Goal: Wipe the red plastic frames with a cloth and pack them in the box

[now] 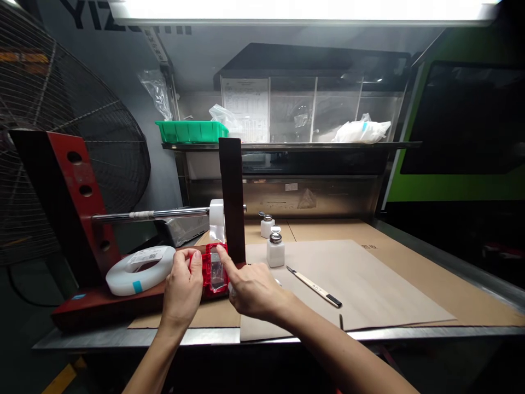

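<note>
The person's left hand (183, 287) is curling around the left edge of a small red plastic frame with a clear glossy middle (214, 272), thumb and fingers pinching its side. The right hand (254, 289) is coming in from the other side, its index finger stretched out and pressing on the upper edge of the frame, the other fingers folded loosely under. The red frame is sitting near the front left of the bench, on the low red-brown base of a metal stand (102, 303), just in front of a dark upright post (232, 200).

Just left of the left hand a flat white roll of tape with a printed label (141, 269) is lying on that same base. Above it a shiny steel rod (151, 214) is running from a red drilled upright (84, 200) to the dark post, carrying a smaller white roll (217, 219). Right of the post two small white dispenser bottles with metal caps (275, 250) are standing on brown kraft paper (369, 279) covering the metal worktable (471, 268). A slim cream-handled knife with a black tip (314, 286) is lying on the paper, a little beyond the right hand. Farther back a green plastic bin (191, 131) is resting on a shelf, and a big wire-guarded fan (61, 137) is standing at the far left.
</note>
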Action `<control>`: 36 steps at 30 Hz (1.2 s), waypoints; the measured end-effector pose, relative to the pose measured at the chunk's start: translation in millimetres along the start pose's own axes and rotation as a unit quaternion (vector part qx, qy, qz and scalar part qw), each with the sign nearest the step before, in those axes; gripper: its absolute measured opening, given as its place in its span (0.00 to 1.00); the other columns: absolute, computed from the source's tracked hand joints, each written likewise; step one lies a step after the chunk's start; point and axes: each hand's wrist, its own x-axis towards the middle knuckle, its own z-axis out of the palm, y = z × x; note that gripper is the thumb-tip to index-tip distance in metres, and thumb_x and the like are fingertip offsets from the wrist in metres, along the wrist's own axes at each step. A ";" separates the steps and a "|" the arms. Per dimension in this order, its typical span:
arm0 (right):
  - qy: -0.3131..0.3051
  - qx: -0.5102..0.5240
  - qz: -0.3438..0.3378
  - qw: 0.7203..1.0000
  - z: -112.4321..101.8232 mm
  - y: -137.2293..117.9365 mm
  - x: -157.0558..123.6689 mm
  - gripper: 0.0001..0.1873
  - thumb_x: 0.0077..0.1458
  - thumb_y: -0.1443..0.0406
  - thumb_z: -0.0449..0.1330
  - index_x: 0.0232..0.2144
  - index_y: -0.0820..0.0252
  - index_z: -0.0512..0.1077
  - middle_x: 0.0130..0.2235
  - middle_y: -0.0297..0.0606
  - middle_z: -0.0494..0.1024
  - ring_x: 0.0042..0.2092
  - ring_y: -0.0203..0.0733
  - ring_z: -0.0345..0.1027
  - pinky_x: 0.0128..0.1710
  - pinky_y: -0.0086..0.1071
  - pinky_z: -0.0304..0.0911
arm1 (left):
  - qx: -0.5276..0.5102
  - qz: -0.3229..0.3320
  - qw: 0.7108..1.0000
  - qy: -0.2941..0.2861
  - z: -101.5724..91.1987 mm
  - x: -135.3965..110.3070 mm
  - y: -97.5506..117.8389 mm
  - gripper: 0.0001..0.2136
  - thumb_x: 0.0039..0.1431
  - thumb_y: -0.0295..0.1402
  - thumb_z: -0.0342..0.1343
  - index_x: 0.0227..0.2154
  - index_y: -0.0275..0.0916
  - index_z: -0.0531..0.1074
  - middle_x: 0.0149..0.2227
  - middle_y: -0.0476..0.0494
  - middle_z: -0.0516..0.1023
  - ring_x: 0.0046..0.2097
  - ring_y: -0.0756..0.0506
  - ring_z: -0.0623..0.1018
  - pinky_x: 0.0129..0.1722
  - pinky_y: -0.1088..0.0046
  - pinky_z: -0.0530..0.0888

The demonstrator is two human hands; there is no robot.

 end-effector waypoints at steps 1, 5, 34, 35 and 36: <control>0.001 0.009 0.013 1.000 -3.9 6.5 -4.8 0.43 0.53 0.67 0.53 0.65 0.69 0.35 0.32 0.45 0.80 0.29 0.49 0.73 0.26 0.35 0.62 | 0.007 0.005 1.000 -0.007 -1.1 0.9 -0.3 0.12 0.61 0.41 0.45 0.37 0.38 0.67 0.32 0.46 0.74 0.33 0.46 0.74 0.34 0.66 0.69; -0.025 0.002 0.105 0.994 -8.1 58.9 -28.1 0.19 0.60 0.67 0.48 0.53 0.60 0.66 0.36 0.44 0.79 0.35 0.44 0.73 0.32 0.32 0.62 | 0.029 0.018 0.999 -0.042 -3.3 5.4 -2.1 0.14 0.61 0.42 0.43 0.34 0.39 0.68 0.33 0.46 0.74 0.34 0.45 0.74 0.37 0.64 0.68; 0.091 -0.103 -0.046 0.989 -22.0 78.4 -10.8 0.17 0.65 0.60 0.42 0.36 0.60 0.69 0.30 0.38 0.76 0.24 0.34 0.62 0.22 0.29 0.39 | 0.123 -0.036 0.991 -0.047 -0.1 17.2 1.4 0.18 0.50 0.52 0.54 0.26 0.41 0.65 0.24 0.51 0.70 0.27 0.47 0.69 0.30 0.69 0.65; 0.100 -0.109 -0.064 0.987 -23.9 72.9 -2.0 0.17 0.65 0.60 0.42 0.36 0.59 0.69 0.31 0.38 0.76 0.25 0.34 0.63 0.22 0.29 0.39 | 0.126 -0.035 0.990 -0.051 -0.8 18.2 0.5 0.18 0.50 0.52 0.54 0.26 0.40 0.65 0.24 0.51 0.70 0.27 0.47 0.69 0.30 0.69 0.65; 0.108 -0.116 -0.080 0.984 -25.3 68.6 5.8 0.17 0.65 0.61 0.42 0.36 0.59 0.69 0.31 0.38 0.76 0.25 0.34 0.65 0.22 0.28 0.40 | 0.128 -0.035 0.990 -0.055 -1.4 19.1 -0.2 0.18 0.51 0.52 0.54 0.26 0.40 0.65 0.24 0.52 0.70 0.27 0.47 0.69 0.30 0.69 0.65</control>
